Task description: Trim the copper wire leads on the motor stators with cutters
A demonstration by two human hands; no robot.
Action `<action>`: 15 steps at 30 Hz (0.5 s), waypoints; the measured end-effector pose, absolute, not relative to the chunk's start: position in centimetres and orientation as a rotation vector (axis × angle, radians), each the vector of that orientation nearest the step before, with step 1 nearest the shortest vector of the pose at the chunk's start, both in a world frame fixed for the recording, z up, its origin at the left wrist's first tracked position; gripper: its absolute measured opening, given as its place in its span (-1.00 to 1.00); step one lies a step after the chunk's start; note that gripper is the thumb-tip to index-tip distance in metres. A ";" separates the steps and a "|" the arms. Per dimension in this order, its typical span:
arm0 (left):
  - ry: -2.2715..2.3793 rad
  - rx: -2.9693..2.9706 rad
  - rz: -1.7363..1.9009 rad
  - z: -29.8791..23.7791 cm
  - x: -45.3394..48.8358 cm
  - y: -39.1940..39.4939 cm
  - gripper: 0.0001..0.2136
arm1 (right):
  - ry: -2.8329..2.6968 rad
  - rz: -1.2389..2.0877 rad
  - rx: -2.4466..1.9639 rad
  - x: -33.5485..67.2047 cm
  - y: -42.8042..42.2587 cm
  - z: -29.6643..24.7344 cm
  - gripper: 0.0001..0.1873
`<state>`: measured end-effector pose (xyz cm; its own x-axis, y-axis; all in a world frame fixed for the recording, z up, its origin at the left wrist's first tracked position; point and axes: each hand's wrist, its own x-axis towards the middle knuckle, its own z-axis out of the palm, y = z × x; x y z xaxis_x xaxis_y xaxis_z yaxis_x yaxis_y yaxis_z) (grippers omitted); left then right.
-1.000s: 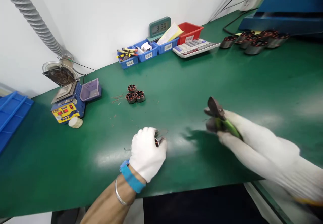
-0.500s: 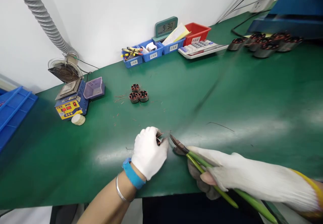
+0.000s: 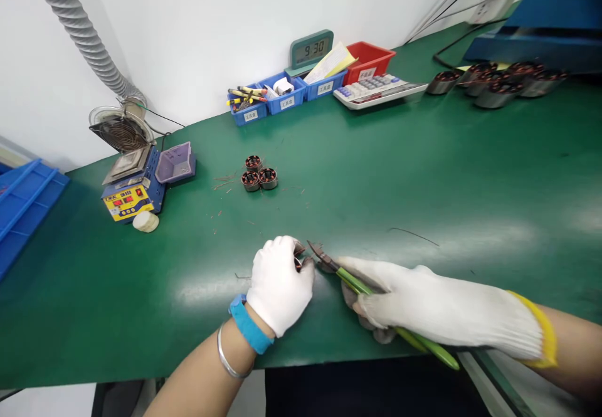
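Cutters (image 3: 350, 279) and right hand (image 3: 392, 301) have swung in since a second ago, when they stood well off at our left hand's (image 3: 282, 286) 2 to 3 o'clock with the blades spread; the left hand has hardly shifted on the bench (image 3: 141, 304).

Now our left fingers are curled round a small ring (image 3: 298, 265), mostly hidden, just a bit of it showing at the hand's 2 o'clock. Our right hand is wrapped round the green handles, which lie nearly together, so the blades look narrow – we cannot tell whether they have wire between them. The tips hang just beside the left fingers, at the hand's 1 to 2 o'clock; contact with the ring is too small to make out.

We take the step in hand to be trimming wire ends from the ring: scraps (image 3: 223, 180) lie at 11 o'clock beside three rings (image 3: 268, 184), and a loose wire (image 3: 416, 234) lies between 2 and 3 o'clock. As we judge it, the next move calls for a steady left hold, tips set close at the wire's base, and a short squeeze – clear of our gloved fingertips.
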<state>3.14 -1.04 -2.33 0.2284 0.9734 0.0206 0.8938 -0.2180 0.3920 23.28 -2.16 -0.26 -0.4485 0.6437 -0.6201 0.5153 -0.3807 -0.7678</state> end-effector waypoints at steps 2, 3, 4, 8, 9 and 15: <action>1.729 2.227 0.366 -2.3 3.1 -1.1 -0.99 | -1.640 1.982 -1.550 23.3 -2.2 -0.7 -0.54; 1.725 2.234 0.358 -2.3 3.1 -1.1 -0.99 | -1.629 1.985 -1.538 23.3 -2.1 -0.7 -0.54; 1.720 2.238 0.353 -2.3 3.1 -1.0 -0.99 | -1.629 1.980 -1.533 23.3 -2.1 -0.7 -0.54; 1.712 2.218 0.368 -2.2 3.1 -0.9 -0.93 | -1.679 1.964 -1.530 23.2 -1.6 -0.2 -0.56; 1.712 2.213 0.374 -2.2 3.1 -0.9 -0.91 | -1.702 1.961 -1.542 23.2 -1.5 -0.1 -0.55; 1.730 2.206 0.374 -2.2 3.0 -0.9 -0.92 | -1.696 1.984 -1.493 23.5 -1.2 -0.3 -0.42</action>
<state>3.00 -0.94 -2.22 0.2359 0.9717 0.0127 0.8903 -0.2213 0.3980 23.54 -1.19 -0.29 -0.4999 0.6462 -0.5766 0.4692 -0.3576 -0.8075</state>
